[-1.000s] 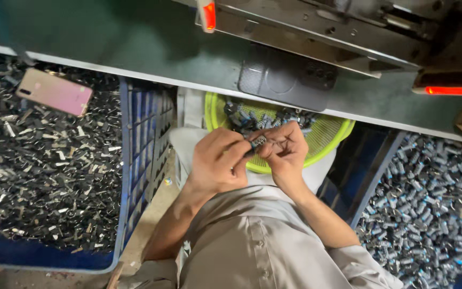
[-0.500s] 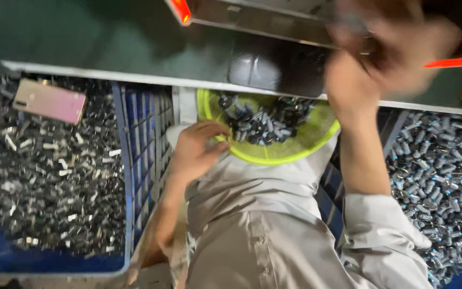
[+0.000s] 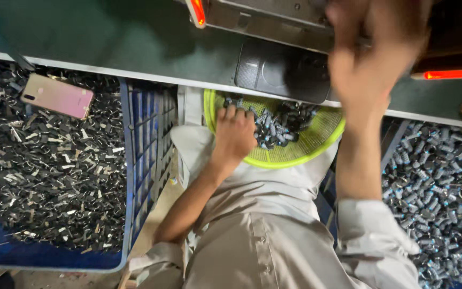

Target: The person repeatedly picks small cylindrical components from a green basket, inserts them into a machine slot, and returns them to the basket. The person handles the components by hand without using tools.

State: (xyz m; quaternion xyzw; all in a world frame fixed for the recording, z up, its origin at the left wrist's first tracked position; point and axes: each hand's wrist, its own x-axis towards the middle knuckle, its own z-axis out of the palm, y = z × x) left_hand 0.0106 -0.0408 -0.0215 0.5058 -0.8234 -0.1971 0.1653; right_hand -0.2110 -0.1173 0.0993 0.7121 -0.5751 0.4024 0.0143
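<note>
Head view looks down on a dark green work surface (image 3: 108, 37) with a pale front edge and grey metal machinery (image 3: 274, 16) along the top; red lights glow on that machinery at the top centre and at the right.

At far left, a blue crate (image 3: 140, 160) holds a heap of small dark metal clips (image 3: 54, 176), and a pink phone (image 3: 57, 96) lies flat on top of them. Right of the crate, on the person's lap, sits a round yellow-green mesh basket (image 3: 300, 152) with a pile of small dark threaded parts (image 3: 279, 126) in it. The left hand (image 3: 235, 134) rests knuckles-up in the basket's left side, fingers curled down into the pile; whether it has hold of a part cannot be told. The right hand (image 3: 372, 59) is raised over the machinery, blurred, fingers loosely spread, and nothing can be made out in it. At far right lies a second heap of grey threaded parts (image 3: 439, 187).

Compared with half a second ago, the left hand has gone from the basket's rim into the pile, and the right hand stays raised above the bench.
</note>
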